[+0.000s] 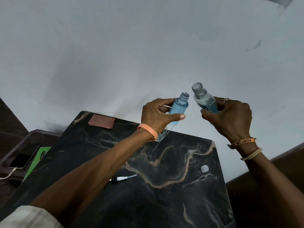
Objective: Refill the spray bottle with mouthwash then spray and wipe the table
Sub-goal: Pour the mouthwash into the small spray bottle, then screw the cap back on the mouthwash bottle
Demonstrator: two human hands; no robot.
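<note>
My left hand [157, 116] grips a small clear spray bottle [179, 107], uncapped and nearly full of blue liquid, held above the far edge of the black marbled table [172, 195]. To its right, my right hand [230, 117] holds the mouthwash bottle [204, 100], also open, tilted with its mouth up and toward the spray bottle. The two bottle mouths are apart. The spray pump head with its tube [122, 178] lies on the table near my left forearm. A small whitish cap [204, 168] rests on the table at the right.
A folded reddish-brown cloth [102, 121] lies at the table's far left corner. A clear cap or cup [162, 134] sits behind my left wrist. At the left, a phone on a cable [24, 157] and a green card [38, 159] lie on a lower surface. A pale wall stands behind.
</note>
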